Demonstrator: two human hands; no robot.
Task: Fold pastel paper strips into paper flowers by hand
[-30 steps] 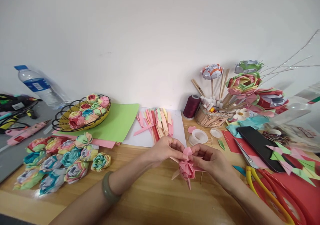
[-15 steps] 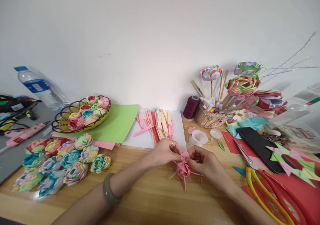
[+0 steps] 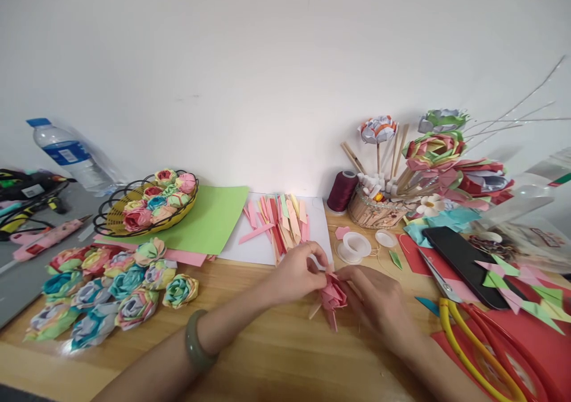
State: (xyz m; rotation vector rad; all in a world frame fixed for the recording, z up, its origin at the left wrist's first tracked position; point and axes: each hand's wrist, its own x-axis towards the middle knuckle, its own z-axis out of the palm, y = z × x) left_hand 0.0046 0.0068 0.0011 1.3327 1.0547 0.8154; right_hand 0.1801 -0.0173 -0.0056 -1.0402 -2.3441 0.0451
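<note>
Legible text: none; the following markings are visible, but their characters cannot be resolved. Left of the fingers (image 3: 319,281), far off beside the wall: plastic bottle (image 3: 66,152), fitted with a blue wraparound label (image 3: 53,151); the label carries a pale rectangular patch with print too small to read. Left of the fingers, at the extreme edge of view: black item (image 3: 13,183), bearing a white tag (image 3: 31,190); the tag's marks are blurred. Right of the fingers, well apart and farther back: clear packet (image 3: 524,248), bearing a red-edged printed panel (image 3: 546,236); its lettering is too small and indistinct to identify.
</note>
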